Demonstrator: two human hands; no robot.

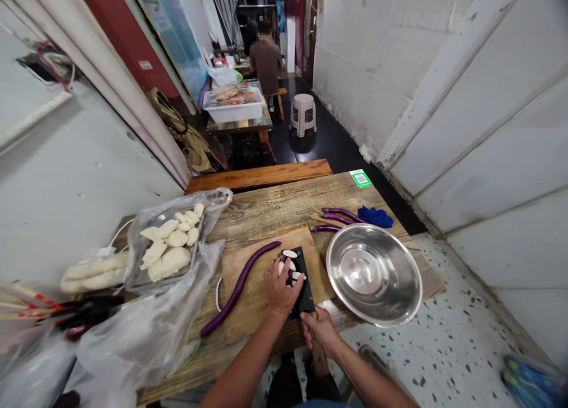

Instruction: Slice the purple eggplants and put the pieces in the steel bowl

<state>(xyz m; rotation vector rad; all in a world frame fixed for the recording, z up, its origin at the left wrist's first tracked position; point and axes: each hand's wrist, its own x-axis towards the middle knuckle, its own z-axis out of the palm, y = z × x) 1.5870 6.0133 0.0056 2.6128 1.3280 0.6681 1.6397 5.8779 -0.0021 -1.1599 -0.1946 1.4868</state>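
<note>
Fingers of the left hand [283, 291] cover part of the eggplant slices [290, 254], so their number is hard to make out; the palm is hidden too, and whether this hand pinches the slices or only presses on them I cannot tell. The cleaver [306, 278] lies flat, its blade partly under the slices and those fingers. Both forearms run out of the lower edge. The bowl [393, 295] hides the ends of some uncut eggplants [339, 217], and a blue bundle [375, 216] beside them is too crumpled to name. Blur swallows the objects at the lower left corner and a blue thing [532, 381] at the right edge.

The right hand [322, 331] is clenched round the cleaver's handle, which sticks out below the fist. The slices sit beyond that fist, toward the blade's far end, directly beneath the left fingertips. One long eggplant [242, 280] lies left of both hands, mostly on the board [251, 314], touching neither.
</note>
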